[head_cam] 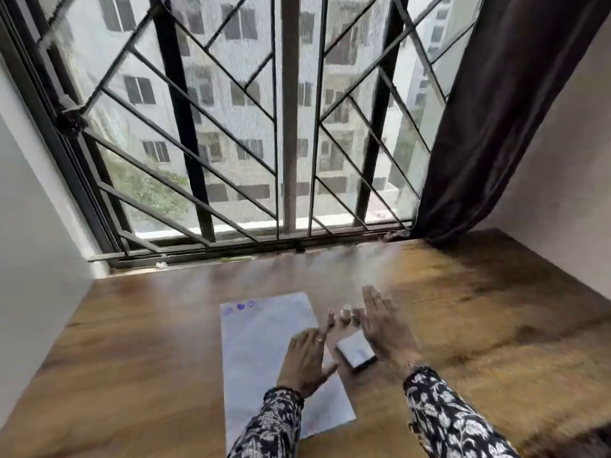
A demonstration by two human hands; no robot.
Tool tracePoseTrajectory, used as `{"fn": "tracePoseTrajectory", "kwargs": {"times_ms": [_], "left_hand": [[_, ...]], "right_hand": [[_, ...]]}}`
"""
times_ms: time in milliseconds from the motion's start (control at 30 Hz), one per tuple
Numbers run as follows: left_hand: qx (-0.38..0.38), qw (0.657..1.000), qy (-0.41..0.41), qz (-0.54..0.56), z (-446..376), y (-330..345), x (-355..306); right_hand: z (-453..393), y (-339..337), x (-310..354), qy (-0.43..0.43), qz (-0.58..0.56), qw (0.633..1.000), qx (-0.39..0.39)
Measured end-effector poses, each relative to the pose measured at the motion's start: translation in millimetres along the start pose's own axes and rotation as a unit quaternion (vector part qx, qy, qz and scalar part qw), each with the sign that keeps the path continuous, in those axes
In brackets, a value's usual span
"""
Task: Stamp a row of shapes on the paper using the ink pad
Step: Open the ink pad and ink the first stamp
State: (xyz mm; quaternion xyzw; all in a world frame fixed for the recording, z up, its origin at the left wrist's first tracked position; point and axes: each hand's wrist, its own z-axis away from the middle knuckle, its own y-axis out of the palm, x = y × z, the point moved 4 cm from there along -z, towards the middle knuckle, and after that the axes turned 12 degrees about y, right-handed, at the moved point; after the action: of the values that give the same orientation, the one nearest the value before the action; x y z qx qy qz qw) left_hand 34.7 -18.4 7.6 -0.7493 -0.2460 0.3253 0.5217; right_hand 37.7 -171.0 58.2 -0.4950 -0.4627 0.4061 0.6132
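A white sheet of paper [261, 345] lies on the wooden table [463, 325], with three purple stamped shapes [240, 306] in a row at its top left corner. My left hand [305, 360] rests flat on the paper's right edge, fingers spread, holding nothing. A small white ink pad [356, 353] sits just right of the paper, between my hands. Three small stamps [345, 313] stand in a row beyond the pad. My right hand [383, 325] hovers open beside the pad and next to the rightmost stamp, gripping nothing. The frame is blurred.
A barred window [281, 127] runs along the table's far edge. A dark curtain [496, 110] hangs at the back right. White walls close in on the left and right sides.
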Motion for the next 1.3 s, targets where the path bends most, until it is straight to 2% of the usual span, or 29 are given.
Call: {"fn": "tracePoseTrajectory", "kwargs": {"times_ms": [100,200,333,433,567,667,800,867,1033,1100,1167,1300], "left_hand": [[0.068,0.996,-0.030,0.046,10,22,-2],[0.033,0.995,-0.079,0.057,4,27,-6],[0.002,0.990,-0.117,0.074,-7,34,-12],[-0.019,0.990,-0.123,0.063,-7,43,-14],[-0.048,0.989,-0.120,0.074,-4,50,-8],[-0.047,0.988,-0.126,0.076,-3,51,-9],[-0.046,0.989,-0.126,0.067,-1,52,-9],[-0.048,0.989,-0.126,0.060,-1,52,-10],[-0.043,0.989,-0.128,0.063,-1,48,-12],[-0.045,0.988,-0.130,0.076,-1,47,-13],[-0.050,0.986,-0.133,0.086,-1,48,-12],[-0.054,0.986,-0.129,0.090,-1,49,-11]], "right_hand": [[-2,29,-19,0.030,-0.057,0.997,-0.039],[14,46,-25,0.100,-0.107,0.988,0.046],[18,56,-23,0.116,-0.135,0.982,0.062],[16,63,-24,0.103,-0.114,0.987,0.039],[16,46,-35,0.089,-0.175,0.980,0.024],[9,23,-54,0.111,-0.246,0.963,-0.021],[-14,17,-90,0.176,-0.349,0.915,-0.097],[-29,21,-107,0.210,-0.349,0.907,-0.110],[-46,34,-122,0.250,-0.285,0.922,-0.075],[-46,31,-116,0.257,-0.266,0.925,-0.086],[-47,22,-97,0.210,-0.262,0.934,-0.120],[-47,16,-28,-0.014,-0.220,0.967,-0.131]]}}
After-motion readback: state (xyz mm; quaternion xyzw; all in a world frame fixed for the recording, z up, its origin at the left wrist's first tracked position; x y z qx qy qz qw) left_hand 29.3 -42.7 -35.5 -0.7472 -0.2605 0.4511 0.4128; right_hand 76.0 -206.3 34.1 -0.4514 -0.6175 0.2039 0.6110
